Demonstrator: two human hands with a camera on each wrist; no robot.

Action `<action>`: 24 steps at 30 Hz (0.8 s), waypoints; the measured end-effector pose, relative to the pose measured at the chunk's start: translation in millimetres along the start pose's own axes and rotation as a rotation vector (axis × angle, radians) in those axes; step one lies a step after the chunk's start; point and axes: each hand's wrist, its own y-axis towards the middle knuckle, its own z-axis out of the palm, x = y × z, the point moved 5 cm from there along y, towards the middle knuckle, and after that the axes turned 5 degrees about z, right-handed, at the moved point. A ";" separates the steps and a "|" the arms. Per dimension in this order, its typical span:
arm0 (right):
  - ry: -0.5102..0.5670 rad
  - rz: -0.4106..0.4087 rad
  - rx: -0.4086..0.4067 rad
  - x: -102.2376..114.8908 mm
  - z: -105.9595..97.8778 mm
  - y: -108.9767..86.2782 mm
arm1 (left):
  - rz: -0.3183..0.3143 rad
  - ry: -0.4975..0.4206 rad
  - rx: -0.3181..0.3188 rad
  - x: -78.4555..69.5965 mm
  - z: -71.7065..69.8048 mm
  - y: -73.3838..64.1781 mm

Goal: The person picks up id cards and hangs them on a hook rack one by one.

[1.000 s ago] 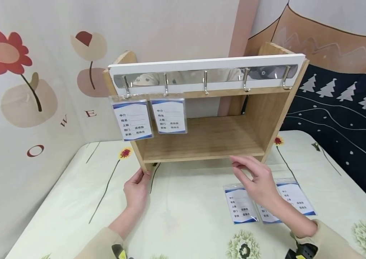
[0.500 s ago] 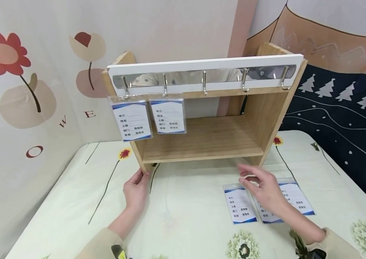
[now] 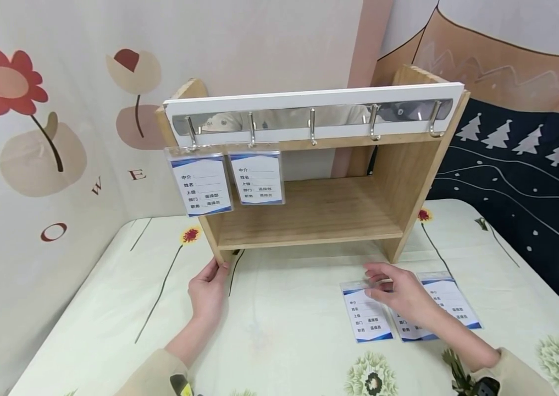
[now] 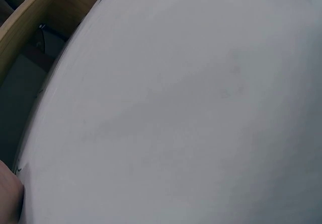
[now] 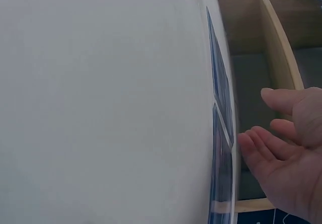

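Note:
A wooden shelf (image 3: 309,212) stands on the covered table, with several metal hooks (image 3: 312,126) along its white front rail. Two clear-sleeved ID badges hang at the left end, the outer badge (image 3: 201,184) overlapping the inner badge (image 3: 258,179). My left hand (image 3: 208,294) pinches the lower end of the shelf's left side panel. My right hand (image 3: 405,297), fingers loosely bent and holding nothing, is over the badges lying before the shelf. Of these, the left badge (image 3: 367,319) and right badge (image 3: 449,302) show mostly; the middle badge (image 3: 410,331) is partly hidden beneath my hand.
A pale floral cloth (image 3: 284,330) covers the table. Behind stands a light curtain (image 3: 279,44) with flower prints, and at right a dark fabric (image 3: 507,181) with white trees. The shelf's right side panel (image 3: 400,203) rises beyond my right hand.
My right hand has moved from the shelf's lower board down toward me, over the lying badges. My left hand and the shelf have stayed in place.

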 end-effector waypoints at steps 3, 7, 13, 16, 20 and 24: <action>-0.026 0.010 0.032 -4.2 -0.4 3.8 | -0.002 0.000 0.002 0.0 -0.3 0.0; -0.074 0.014 0.065 -8.6 -1.0 8.4 | -0.002 -0.004 0.002 0.6 -0.4 0.0; -0.125 0.019 0.118 -7.5 -2.7 13.0 | 0.003 0.000 -0.006 1.7 0.5 0.7; -0.155 0.043 0.124 -8.2 -3.6 16.6 | 0.004 -0.003 -0.009 2.1 0.6 1.3; -0.184 0.061 0.132 -10.6 -3.7 22.3 | 0.009 -0.007 -0.007 1.7 0.7 1.4; -0.190 0.062 0.136 -13.2 -2.0 27.5 | 0.006 -0.011 -0.004 0.7 0.9 0.7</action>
